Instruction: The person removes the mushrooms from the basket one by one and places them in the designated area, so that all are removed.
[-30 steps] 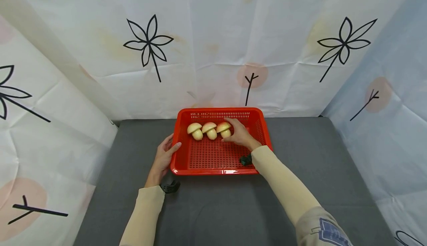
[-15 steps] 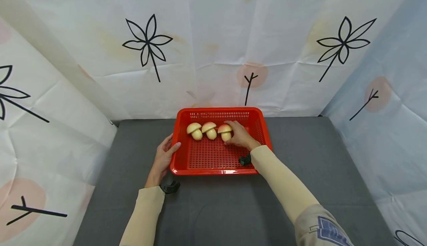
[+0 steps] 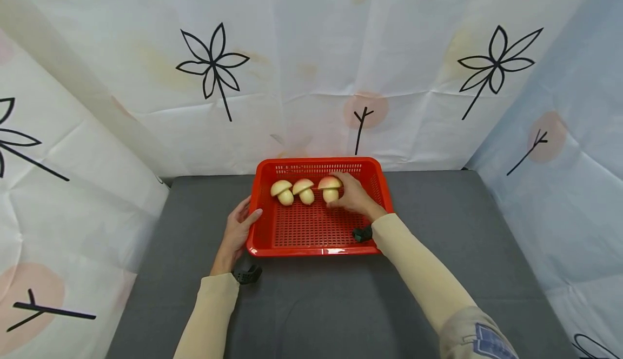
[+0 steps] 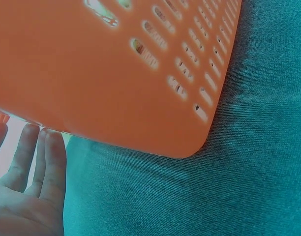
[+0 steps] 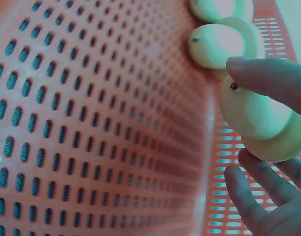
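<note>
Three mushroom-shaped pieces, with pale yellow caps and stems, sit in a row at the back of a red plastic basket (image 3: 311, 251). My right hand (image 3: 354, 195) holds the rightmost mushroom (image 3: 330, 187), thumb at its stem and fingers around the far side of its cap. In the right wrist view that mushroom (image 5: 254, 110) has a small dark spot at its stem end. The left mushroom (image 3: 282, 192) and middle mushroom (image 3: 304, 191) lie close together. At the basket's left side, my left hand (image 3: 237, 229) grips the rim, thumb over it and fingers (image 4: 54, 162) along the outer wall.
The basket stands on a grey cloth-covered table (image 3: 311, 305). White printed curtains (image 3: 292, 78) rise behind and at both sides. A dark wrist device (image 3: 362, 233) on the right arm overlaps the basket's front right part.
My right hand has shifted the rightmost mushroom slightly to the right, widening its gap from the middle one. The left hand keeps its place on the basket.
</note>
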Available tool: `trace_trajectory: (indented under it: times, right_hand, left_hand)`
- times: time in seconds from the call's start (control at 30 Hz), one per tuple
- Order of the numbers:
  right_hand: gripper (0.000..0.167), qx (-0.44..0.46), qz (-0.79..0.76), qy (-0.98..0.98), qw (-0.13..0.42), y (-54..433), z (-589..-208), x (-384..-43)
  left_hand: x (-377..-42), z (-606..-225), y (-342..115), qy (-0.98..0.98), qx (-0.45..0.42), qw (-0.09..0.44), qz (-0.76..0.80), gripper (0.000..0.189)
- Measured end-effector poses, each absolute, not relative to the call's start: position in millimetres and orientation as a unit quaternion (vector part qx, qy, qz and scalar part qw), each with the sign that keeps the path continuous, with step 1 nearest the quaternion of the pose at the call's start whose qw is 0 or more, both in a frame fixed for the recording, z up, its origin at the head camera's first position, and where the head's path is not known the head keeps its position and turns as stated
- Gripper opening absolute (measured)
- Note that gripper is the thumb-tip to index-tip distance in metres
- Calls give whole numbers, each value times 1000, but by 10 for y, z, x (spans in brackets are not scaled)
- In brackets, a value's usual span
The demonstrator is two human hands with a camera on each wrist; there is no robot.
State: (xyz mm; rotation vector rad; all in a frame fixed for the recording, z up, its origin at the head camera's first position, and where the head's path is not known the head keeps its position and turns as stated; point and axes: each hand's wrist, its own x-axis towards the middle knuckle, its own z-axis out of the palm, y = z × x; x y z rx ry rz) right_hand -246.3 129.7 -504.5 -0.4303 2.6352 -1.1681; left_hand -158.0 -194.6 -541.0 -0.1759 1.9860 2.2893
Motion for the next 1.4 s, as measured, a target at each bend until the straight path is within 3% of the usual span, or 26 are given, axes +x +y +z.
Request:
trace_trajectory:
  times: [0.4, 0.77, 1.2, 1.4]
  right_hand:
    - [89, -163, -454, 875, 38, 1584, -4626, -2318]
    - [91, -162, -482, 861, -18, 2150, -4372, -2146]
    - [89, -73, -481, 870, -77, 2817, -4596, -1976]
    - [85, -20, -468, 881, -72, 3035, -4869, -1930]
  left_hand:
    - [-1565, -5397, -1938, 654, -56, 51, 752, 62]
    - [-1566, -5408, -1946, 650, -55, 52, 756, 63]
    - [-1582, -5418, -1952, 646, -58, 52, 759, 62]
    - [-1578, -5414, -1957, 643, -59, 55, 761, 63]
